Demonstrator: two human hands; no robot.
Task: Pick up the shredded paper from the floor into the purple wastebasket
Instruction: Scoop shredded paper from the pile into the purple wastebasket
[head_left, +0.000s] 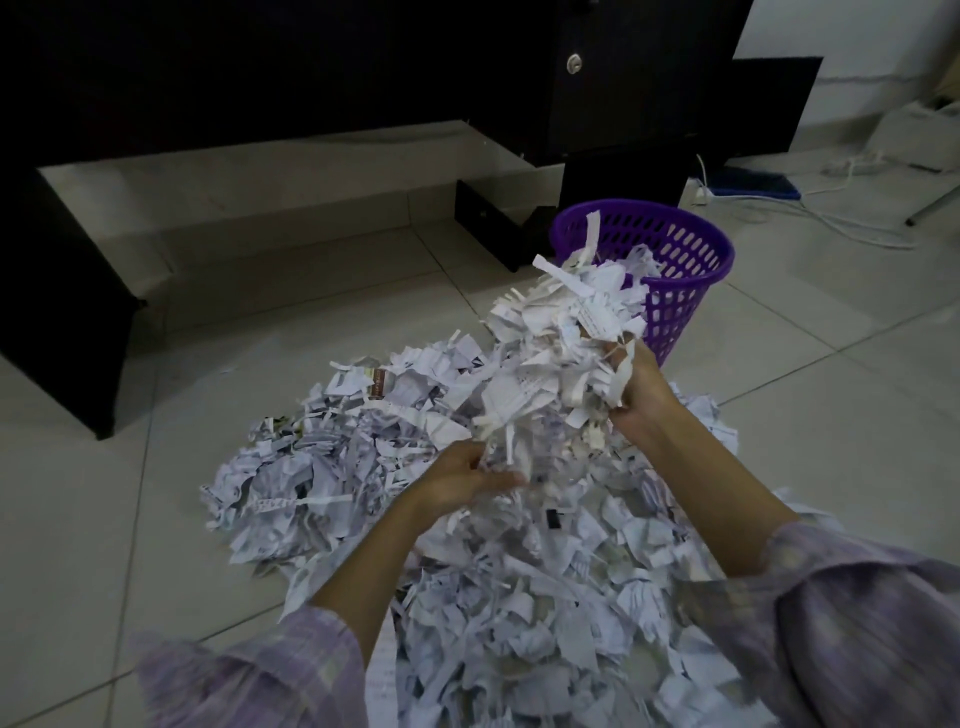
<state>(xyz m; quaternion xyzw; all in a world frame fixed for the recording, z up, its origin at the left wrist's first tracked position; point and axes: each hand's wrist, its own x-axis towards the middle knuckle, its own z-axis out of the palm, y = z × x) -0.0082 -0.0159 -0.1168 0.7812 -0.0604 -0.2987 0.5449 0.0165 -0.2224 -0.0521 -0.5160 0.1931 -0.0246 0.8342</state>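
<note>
Item: shredded paper (467, 519), 1 broad heap on the tiled floor (104, 519), just before the purple wastebasket (691, 291).

Handling, judged: very light, limp, loose; strips shed easily. Best scooped from beneath, cupped on 2 sides.

Left hand (462, 478) and right hand (636, 389): both curled around 1 raised clump (550, 353), near the basket rim.
</note>
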